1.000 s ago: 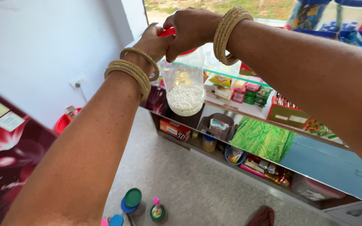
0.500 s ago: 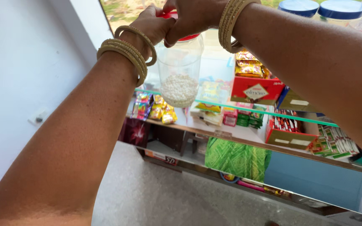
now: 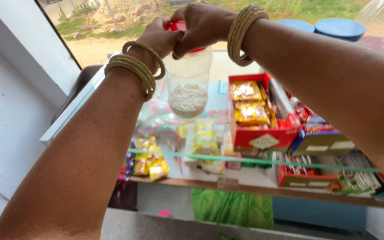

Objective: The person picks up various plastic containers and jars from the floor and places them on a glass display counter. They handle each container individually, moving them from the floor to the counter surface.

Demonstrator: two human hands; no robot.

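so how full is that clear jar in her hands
Mostly empty: the clear jar holds only a low layer of small white balls at its bottom.

Left hand (image 3: 156, 42) and right hand (image 3: 203, 24) raised, fingers curled, seemingly gripping

Jar (image 3: 188, 84) left of box (image 3: 258, 115)

clear smooth plastic jar (image 3: 188, 80); glossy red lid (image 3: 179, 27); glass countertop (image 3: 112, 100).
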